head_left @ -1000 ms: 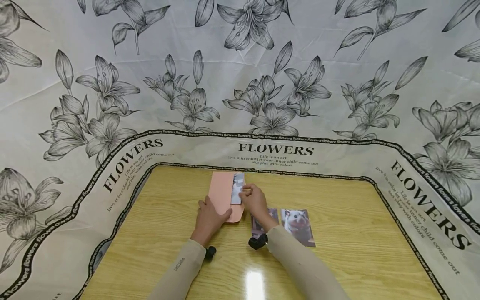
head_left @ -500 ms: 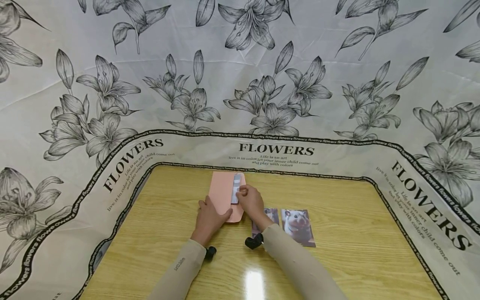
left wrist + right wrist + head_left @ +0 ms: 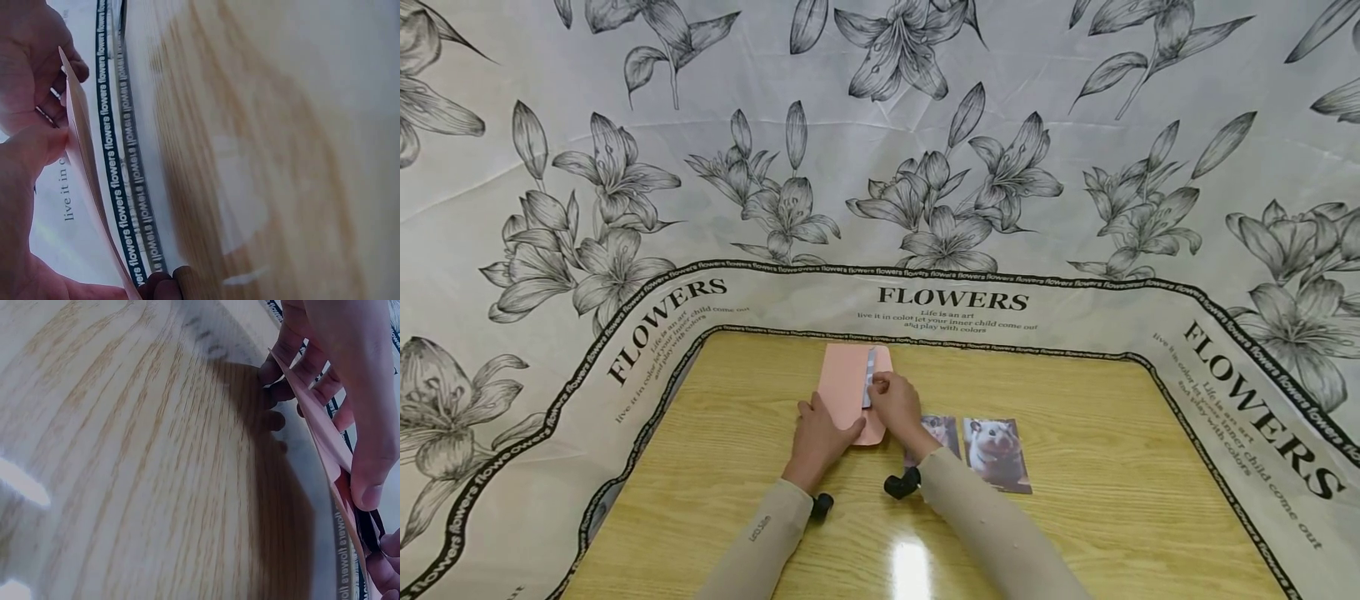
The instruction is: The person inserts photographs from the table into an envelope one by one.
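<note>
A pink envelope (image 3: 842, 379) stands with its flap on the right side in the head view. My left hand (image 3: 820, 437) grips its lower left, thumb across the front and fingers along the left edge. Out of the envelope's right-hand opening shows a narrow strip of a photo card (image 3: 868, 379). My right hand (image 3: 897, 410) pinches that card's outer edge between thumb and fingers. In the right wrist view, the envelope (image 3: 319, 428) is seen edge-on, with the left hand's thumb (image 3: 372, 487) at its opening. The left wrist view also has the envelope (image 3: 84, 137) edge-on, between both hands.
Two photo prints lie on the wooden table (image 3: 1075, 417) to the right: a white hamster print (image 3: 996, 454) and another animal print (image 3: 942, 429), partly covered by the right forearm. A flower-printed cloth (image 3: 955, 308) surrounds the table's back and sides.
My right hand has moved left, and the card has slid deeper into the envelope, so a narrower strip shows. The left hand keeps its grip. More of the covered print is visible.
</note>
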Tool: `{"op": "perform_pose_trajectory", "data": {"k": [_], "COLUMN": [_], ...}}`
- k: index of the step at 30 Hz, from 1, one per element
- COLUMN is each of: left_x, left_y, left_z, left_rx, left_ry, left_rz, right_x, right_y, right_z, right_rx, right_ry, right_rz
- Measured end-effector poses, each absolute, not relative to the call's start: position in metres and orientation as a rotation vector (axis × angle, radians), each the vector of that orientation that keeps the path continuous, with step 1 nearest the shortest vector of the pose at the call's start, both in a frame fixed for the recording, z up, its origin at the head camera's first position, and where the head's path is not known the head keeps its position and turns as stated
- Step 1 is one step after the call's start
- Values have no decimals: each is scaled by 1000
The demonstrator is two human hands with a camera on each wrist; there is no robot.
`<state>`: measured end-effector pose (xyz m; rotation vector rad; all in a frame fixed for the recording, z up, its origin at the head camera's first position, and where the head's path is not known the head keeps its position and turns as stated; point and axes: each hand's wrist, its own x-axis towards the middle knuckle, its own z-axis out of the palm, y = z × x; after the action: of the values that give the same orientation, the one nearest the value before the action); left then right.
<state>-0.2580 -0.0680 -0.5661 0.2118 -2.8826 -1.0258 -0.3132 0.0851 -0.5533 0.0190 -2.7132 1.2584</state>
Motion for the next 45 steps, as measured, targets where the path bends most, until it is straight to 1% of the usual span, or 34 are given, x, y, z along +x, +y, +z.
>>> {"op": "perform_pose_trajectory", "data": {"k": [11, 20, 28, 36, 45], "left_x": [-257, -258, -256, -256, -255], "left_y": [-67, -67, -69, -69, -68], "left_z": [-567, -570, -568, -568, -565], "left_rx": [203, 228, 262, 240, 235], "left_ry": [-2880, -2899, -2916, -2914, -2906], "left_rz": [-1027, -1049, -1090, -1073, -1094], "right_x": [-309, -301, -281, -265, -245], "right_y": [85, 103, 135, 177, 229], "right_z": [-552, -557, -557, -552, -551], "right_rx": [26, 49, 90, 129, 15], "right_ry": [-2732, -2643, -2610, -2653, -2699], "right_rz": [1277, 1393, 1483, 1349, 1326]}}
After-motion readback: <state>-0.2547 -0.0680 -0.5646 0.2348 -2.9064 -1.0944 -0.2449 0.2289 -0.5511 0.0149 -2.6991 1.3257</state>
